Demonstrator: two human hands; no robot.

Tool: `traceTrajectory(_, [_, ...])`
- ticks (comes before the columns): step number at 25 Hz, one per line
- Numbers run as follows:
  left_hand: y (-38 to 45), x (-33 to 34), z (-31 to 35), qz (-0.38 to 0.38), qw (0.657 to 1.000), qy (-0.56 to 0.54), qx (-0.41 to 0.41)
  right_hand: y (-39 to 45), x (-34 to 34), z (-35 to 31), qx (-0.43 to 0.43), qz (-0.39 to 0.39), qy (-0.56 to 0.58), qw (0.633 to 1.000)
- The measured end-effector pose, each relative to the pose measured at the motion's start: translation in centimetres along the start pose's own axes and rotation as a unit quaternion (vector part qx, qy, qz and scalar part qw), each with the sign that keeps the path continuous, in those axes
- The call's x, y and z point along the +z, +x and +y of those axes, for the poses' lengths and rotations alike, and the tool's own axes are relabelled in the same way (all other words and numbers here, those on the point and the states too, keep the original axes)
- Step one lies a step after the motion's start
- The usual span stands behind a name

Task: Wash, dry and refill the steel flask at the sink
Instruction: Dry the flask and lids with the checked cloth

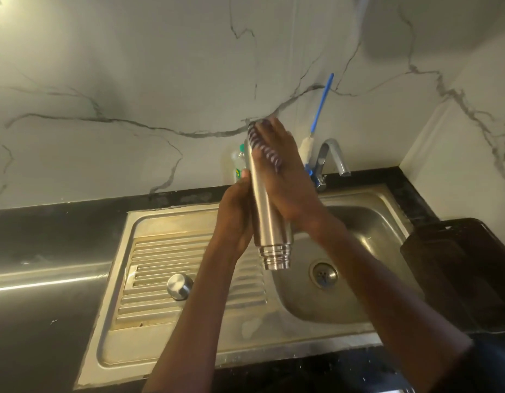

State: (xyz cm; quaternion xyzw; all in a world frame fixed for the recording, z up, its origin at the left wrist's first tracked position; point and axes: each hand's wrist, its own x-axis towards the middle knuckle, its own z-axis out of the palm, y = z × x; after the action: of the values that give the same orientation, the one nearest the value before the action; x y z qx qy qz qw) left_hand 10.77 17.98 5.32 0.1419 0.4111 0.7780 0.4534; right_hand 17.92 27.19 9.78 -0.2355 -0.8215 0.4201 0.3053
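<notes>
Fingers of left hand (236, 214) grip inverted flask (267, 205); right hand (282, 177) fingers press cloth (262, 146) against it.

Home kitchen, pretty clearly. Stainless sink (359, 302) with a ribbed drainboard (166, 268) set into a black stone bench (47, 222), bowl right under the hands (237, 219), drain (323, 275) just below the right one. White marble-look wall (132, 95) with grey veins behind. Chrome tap (332, 156) just right of the hands at the back of the sink, blue-handled bottle brush (320, 106) leaning on the wall beside it. Dish soap bottle (237, 165) peeking out to the left of the hands. Dark crate-like thing (458, 265) off to the right on the bench, hard to make out. Small domestic setup, nothing commercial-looking.
</notes>
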Motion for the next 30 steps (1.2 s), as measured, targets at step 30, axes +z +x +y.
traceTrajectory(30, [-1.3,-0.8,1.1,-0.021,0.997,-0.077,-0.025,-8.7,0.1,-1.9,-0.056,-0.121,0.025,0.991])
